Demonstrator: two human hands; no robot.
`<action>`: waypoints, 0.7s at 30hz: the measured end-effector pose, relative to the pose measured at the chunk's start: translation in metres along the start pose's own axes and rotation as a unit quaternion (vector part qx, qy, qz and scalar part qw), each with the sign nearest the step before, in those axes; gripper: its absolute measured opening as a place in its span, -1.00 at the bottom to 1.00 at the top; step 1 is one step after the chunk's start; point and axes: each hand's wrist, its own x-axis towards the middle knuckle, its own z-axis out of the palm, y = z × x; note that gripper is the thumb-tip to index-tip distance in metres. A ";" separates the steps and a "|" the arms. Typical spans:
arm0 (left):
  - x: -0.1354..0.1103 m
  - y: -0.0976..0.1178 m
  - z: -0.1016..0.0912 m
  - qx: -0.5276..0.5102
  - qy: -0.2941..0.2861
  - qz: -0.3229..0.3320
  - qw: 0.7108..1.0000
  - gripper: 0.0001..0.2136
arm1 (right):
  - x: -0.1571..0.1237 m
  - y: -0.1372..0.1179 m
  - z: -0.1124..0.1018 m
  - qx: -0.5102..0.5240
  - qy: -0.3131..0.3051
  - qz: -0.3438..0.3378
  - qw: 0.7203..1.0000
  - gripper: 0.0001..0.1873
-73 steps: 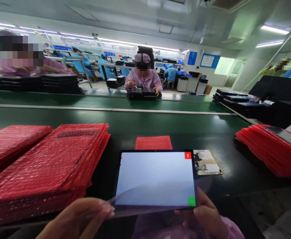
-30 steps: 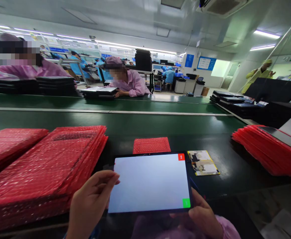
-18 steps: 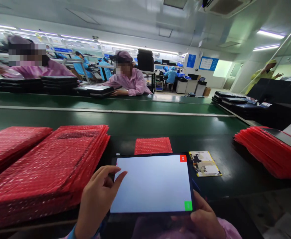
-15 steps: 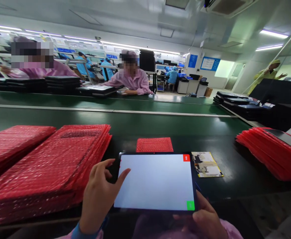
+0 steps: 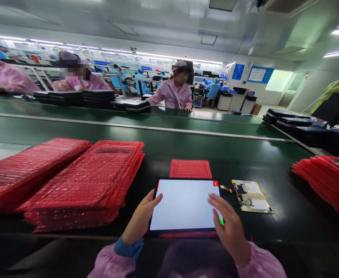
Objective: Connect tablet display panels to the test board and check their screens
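Observation:
A tablet [image 5: 183, 204] with a lit, pale screen lies in front of me, a red square in its upper right corner and a green one at lower right. My left hand [image 5: 140, 216] grips its left edge, thumb over the front and the other fingers partly hidden. Over the right part of the screen is my right hand [image 5: 230, 224], fingers apart and fingertips at the glass; whether they press it I cannot tell. Just beyond the tablet lies a small red bubble-wrap pouch [image 5: 190, 169]. A flat part with a yellow border [image 5: 253, 196] rests to the right.
Stacks of red bubble-wrap pouches [image 5: 85, 177] stand on the left, with another pile [image 5: 326, 181] at far right. Across the green work surface [image 5: 210, 148], black devices [image 5: 98, 96] are stacked near co-workers in pink. More dark devices [image 5: 291, 117] sit at the back right.
My left hand has closed on the tablet's left edge. My right hand has left the lower right edge and come over the screen. The view has turned left.

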 end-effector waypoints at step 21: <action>0.010 -0.011 0.002 0.018 0.050 0.012 0.998 -0.44 | 0.068 0.133 -0.137 -0.334 -0.016 0.040 0.942 -0.58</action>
